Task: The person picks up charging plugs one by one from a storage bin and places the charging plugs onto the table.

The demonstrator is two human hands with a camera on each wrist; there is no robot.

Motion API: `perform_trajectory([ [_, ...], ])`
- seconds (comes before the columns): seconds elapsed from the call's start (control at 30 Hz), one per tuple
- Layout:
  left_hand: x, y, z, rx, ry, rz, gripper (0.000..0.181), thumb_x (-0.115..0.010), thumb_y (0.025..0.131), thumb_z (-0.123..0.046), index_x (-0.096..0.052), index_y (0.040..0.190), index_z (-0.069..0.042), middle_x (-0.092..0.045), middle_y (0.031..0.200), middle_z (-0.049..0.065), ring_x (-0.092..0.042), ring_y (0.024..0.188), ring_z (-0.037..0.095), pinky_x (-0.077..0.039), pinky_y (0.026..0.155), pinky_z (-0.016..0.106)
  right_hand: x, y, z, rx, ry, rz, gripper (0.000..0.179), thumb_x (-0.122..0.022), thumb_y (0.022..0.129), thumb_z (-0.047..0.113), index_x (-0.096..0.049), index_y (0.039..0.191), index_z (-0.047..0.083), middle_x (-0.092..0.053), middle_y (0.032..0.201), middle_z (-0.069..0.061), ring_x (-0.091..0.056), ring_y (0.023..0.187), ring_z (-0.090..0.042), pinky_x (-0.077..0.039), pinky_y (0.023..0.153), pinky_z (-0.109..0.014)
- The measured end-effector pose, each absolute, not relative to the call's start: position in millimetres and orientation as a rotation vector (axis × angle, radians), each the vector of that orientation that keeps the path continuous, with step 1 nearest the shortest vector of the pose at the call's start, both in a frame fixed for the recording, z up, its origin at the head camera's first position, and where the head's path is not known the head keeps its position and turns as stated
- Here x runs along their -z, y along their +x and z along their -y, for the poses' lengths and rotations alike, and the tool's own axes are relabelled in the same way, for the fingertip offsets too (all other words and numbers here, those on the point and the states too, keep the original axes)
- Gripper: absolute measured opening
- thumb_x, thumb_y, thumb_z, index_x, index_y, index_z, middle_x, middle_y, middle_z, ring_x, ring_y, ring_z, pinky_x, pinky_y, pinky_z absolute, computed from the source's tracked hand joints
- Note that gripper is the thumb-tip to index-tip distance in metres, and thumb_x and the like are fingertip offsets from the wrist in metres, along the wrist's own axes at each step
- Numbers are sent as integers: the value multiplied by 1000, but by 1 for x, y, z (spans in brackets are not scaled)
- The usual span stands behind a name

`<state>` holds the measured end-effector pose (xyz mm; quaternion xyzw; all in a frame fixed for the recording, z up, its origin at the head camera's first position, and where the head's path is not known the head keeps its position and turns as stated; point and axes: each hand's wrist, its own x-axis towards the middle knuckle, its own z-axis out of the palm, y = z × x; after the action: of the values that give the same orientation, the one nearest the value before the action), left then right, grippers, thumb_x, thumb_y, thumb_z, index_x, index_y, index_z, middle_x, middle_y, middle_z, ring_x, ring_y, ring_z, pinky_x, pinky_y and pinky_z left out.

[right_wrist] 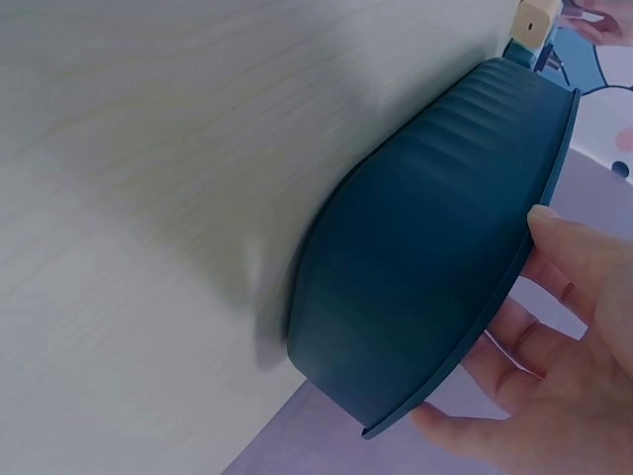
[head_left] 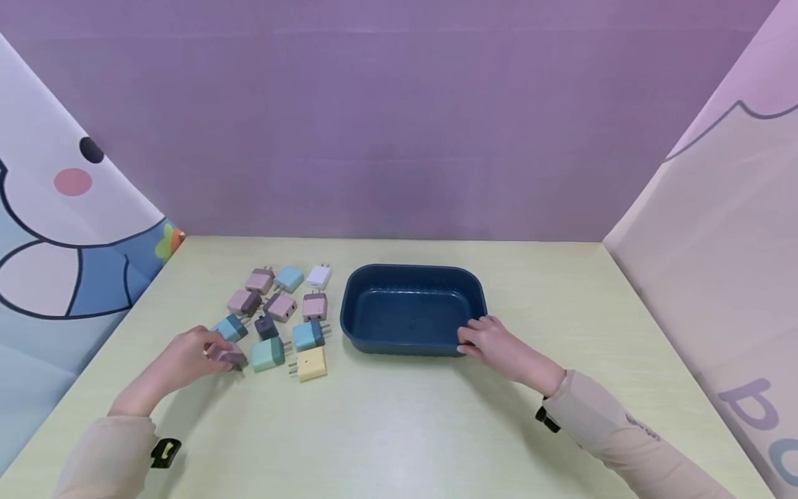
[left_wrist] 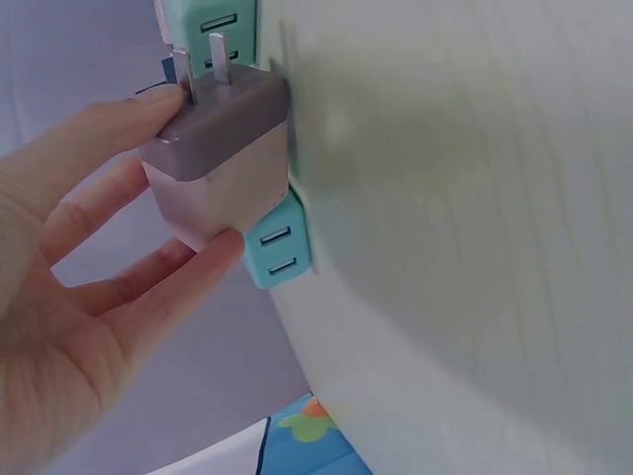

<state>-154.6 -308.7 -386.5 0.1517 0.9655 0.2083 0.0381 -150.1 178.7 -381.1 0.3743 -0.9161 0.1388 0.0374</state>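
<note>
My left hand [head_left: 187,358] pinches a pink charger [left_wrist: 223,188] with a brownish-mauve prong end between thumb and fingers, at the near left of a group of chargers. In the left wrist view its two metal prongs point up, and teal chargers show behind it. My right hand [head_left: 506,348] grips the near right corner rim of a dark blue plastic basin [head_left: 402,348]. The basin stands upright on the table with nothing in it. The right wrist view shows the thumb [right_wrist: 559,233] on the rim and the other fingers along it.
Several chargers lie loose left of the basin, among them a yellow one [head_left: 312,364], a mint-green one [head_left: 268,354], a white one [head_left: 319,276] and a small dark one [head_left: 266,327]. A purple backdrop [head_left: 399,125] rises behind the pale table [head_left: 399,423]; printed cloths hang at both sides.
</note>
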Motion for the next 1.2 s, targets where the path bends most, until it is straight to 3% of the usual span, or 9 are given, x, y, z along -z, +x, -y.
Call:
perform_trajectory([
  [0.47,390,-157,313,-652,448,-2943,20,-72,67,-9,-65,85,-5,-51,72,1,-41,68,17,-35,57,29,382,-150,-178,-438,1136,2814,14,-61,82,15,-50,74,13,-38,66,9,-35,64,-10,-29,65,-28],
  [0.93,398,-154,318,-615,400,-2870,45,-72,66,-5,-54,106,3,-49,79,10,-44,69,20,-39,56,31,383,-151,-179,-431,1145,2802,13,-61,82,15,-50,74,13,-39,67,8,-35,64,-10,-29,65,-28],
  [1.2,402,-155,313,-574,385,-2871,50,-71,67,-5,-47,110,4,-46,75,9,-43,63,18,-38,54,30,383,-151,-179,-438,1151,2794,13,-61,82,14,-50,74,13,-39,67,8,-35,65,-10,-28,65,-27],
])
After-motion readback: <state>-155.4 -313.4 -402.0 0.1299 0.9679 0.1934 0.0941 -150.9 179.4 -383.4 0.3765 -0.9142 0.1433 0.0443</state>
